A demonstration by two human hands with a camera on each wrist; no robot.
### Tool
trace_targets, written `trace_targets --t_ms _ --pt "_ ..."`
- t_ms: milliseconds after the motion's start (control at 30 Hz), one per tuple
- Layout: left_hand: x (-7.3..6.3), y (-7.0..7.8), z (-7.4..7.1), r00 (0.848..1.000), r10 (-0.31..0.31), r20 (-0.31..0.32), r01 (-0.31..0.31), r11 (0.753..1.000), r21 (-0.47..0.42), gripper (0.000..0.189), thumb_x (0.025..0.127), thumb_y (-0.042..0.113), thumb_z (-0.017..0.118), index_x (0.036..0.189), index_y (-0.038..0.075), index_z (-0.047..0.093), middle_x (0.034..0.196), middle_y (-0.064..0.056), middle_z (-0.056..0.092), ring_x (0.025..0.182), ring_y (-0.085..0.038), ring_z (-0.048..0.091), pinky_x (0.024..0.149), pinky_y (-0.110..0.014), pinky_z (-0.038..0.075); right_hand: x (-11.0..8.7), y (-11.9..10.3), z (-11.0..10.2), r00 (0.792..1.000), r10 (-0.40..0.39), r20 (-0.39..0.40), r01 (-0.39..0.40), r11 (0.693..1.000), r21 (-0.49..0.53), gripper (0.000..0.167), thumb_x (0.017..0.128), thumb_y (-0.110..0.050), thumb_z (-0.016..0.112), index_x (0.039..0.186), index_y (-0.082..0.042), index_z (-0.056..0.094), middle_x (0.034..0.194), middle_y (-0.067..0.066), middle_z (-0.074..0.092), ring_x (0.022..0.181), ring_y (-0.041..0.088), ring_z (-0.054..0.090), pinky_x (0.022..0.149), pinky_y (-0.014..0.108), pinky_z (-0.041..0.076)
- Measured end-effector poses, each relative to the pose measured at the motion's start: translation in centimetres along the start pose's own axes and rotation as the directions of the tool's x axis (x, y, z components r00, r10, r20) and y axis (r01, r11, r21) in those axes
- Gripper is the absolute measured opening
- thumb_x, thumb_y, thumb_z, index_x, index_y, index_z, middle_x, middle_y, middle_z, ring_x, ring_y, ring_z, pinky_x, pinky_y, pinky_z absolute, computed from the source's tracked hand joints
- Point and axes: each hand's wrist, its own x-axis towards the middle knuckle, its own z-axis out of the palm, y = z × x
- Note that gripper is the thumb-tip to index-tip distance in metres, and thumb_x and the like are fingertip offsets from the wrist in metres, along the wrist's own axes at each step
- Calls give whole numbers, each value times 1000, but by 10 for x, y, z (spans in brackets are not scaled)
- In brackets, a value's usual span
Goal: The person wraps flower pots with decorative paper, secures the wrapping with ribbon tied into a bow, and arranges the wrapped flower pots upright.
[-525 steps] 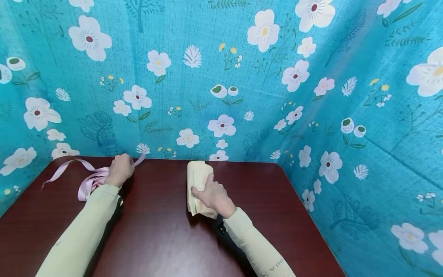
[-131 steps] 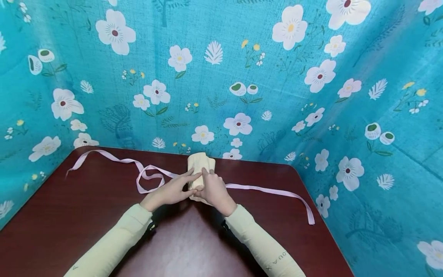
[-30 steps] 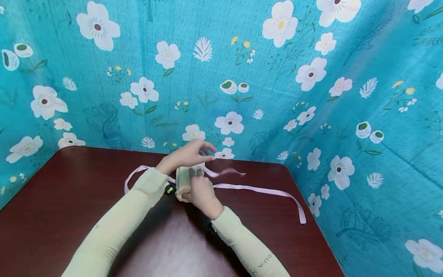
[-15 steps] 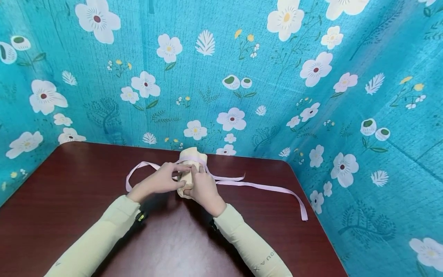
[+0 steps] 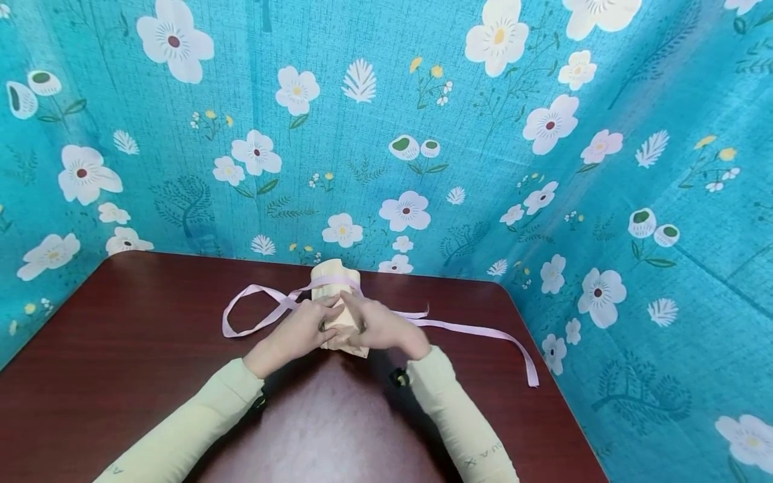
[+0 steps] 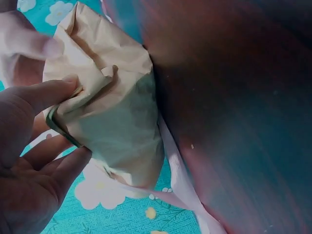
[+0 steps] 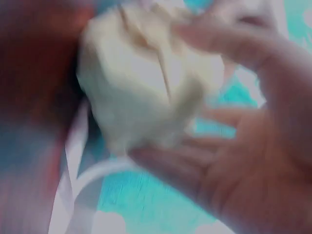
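Note:
A cream paper package (image 5: 344, 322), folded and creased, rests near the far edge of the table, a pink ribbon (image 5: 477, 330) lying across its far part. My left hand (image 5: 296, 333) grips the package's left side; in the left wrist view its thumb presses a fold of the paper (image 6: 117, 122) and its fingers support the other side. From the right, my right hand (image 5: 389, 327) holds the package between thumb and fingers, though the right wrist view of the package (image 7: 131, 83) is blurred. Whatever the paper contains is hidden.
The dark red-brown table (image 5: 139, 376) ends at a blue floral curtain (image 5: 362, 174) behind and to the right. Left of the package the ribbon forms a loose loop; to the right, its two ends trail over the tabletop.
Earlier the ribbon lay bunched at left, then passed beneath the package; the left hand brought one end over the top. Since half a second ago, the right hand has shifted to the package's right side.

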Motion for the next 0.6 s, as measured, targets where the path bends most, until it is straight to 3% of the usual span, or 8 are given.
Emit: trace_targets --t_ms 67,167,333,500,600 --pt "0 2 0 1000 -8 -12 8 1000 11 47 78 8 87 121 -6 71 132 -28 63 108 -32 71 86 -39 58 -1 14 -13 999 -52 3 51 990 131 70 89 -11 72 151 3 42 141 21 57 118 34 64 100 46 52" --pt "2 5 -1 1000 -10 -14 11 999 37 44 78 8 87 118 -6 73 130 -28 65 121 -37 65 97 -48 53 2 31 -22 993 -40 -110 69 960 271 46 93 -2 63 138 6 56 133 21 64 115 36 67 97 46 54" --pt "5 12 1 1000 -18 -17 19 996 83 42 77 7 87 114 -6 74 126 -27 67 116 -38 67 97 -50 53 21 45 -14 972 64 -225 -7 969 246 32 99 -10 62 128 3 64 124 17 69 107 27 70 93 35 56" --pt "9 17 4 1000 -23 -6 24 990 138 38 77 10 88 110 -4 74 120 -22 70 105 -36 70 91 -45 57 31 51 -3 954 130 -270 -74 975 209 13 99 -11 65 105 -2 72 93 11 72 83 21 66 74 28 53" --pt "9 17 3 1000 -26 -12 28 989 144 37 76 9 88 108 -4 75 116 -20 71 102 -35 71 90 -45 56 26 58 -6 958 124 -259 -70 976 208 9 98 -8 66 95 -4 74 82 9 71 76 26 68 69 26 50"
